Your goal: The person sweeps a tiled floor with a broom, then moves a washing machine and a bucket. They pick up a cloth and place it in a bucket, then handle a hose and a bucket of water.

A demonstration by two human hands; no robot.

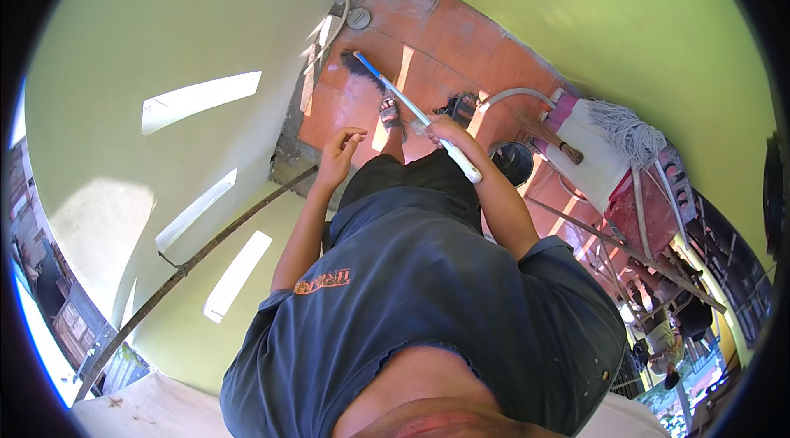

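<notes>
Long-handled brush (401,98): slim straight shaft, smooth, blue toward the head and pale along the middle, with a thicker white rounded end piece; dark bristles (354,63), bushy. It was held in the right grip (445,132), the head well ahead and to the left of that grip, the white end just behind it beside the forearm.

Right grip: bare fingers wrapped around the shaft, pressed closed on it.

Left grip (336,156): loose, fingers partly spread and bent, apart from the brush and to the left of the right grip.

Floor (469,34): flat, orange-red tiles, streaked by sunlight, beneath and ahead of both grips.

Sandals (463,109): dark, strapped, a pair; one just ahead of the right grip, the other between the two grips.

Bucket (527,160): black, round-mouthed, near the right grip on its right.

Hose (518,93): grey, tubular, curved, ahead and to the right of the right grip.

Twig broom (568,151): brown, stiff-fibred, bound, farther right.

Mop head (629,133): pale, stringy, beyond the twig broom.
</notes>
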